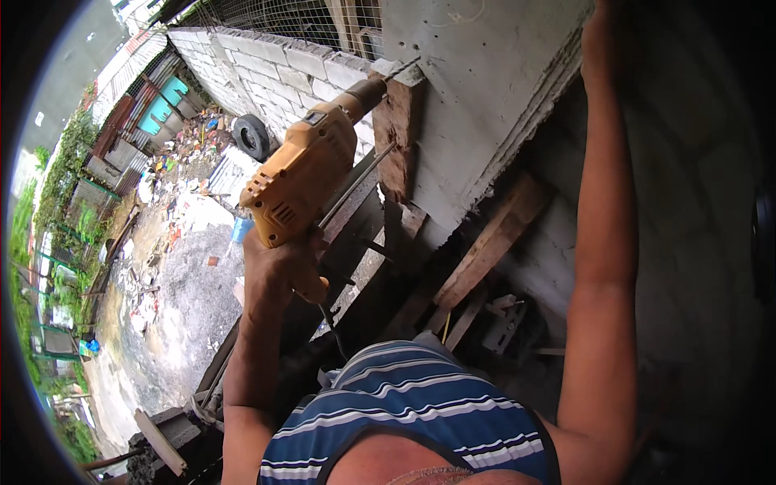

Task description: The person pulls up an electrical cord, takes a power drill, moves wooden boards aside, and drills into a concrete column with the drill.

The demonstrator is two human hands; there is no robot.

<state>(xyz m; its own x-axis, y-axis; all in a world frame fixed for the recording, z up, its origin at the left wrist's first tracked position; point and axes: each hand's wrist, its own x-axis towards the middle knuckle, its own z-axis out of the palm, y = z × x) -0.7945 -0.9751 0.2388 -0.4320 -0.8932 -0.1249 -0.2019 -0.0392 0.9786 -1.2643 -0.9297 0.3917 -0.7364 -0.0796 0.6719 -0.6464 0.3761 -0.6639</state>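
My left hand [283, 267] is closed round the handle of an orange-tan power drill [303, 166], its cord hanging below. The drill tilts up and to the right. Its long bit [404, 66] meets or nearly meets a grey concrete wall face [485, 105]; whether the tip has gone in, I cannot tell. Close under the chuck a rough wooden block [398, 133] stands against that face. My right arm stretches up along the right side, and my right hand [596, 40] is at the face's far edge. Its fingers are hidden behind the top of the picture and the edge.
Wooden beams [493, 242] and a metal rod [356, 190] lie below the drill. Down at the left is a yard with rubble [174, 210], a tyre [252, 137] and a block wall [275, 69]. Wire mesh [283, 20] rises above the blocks.
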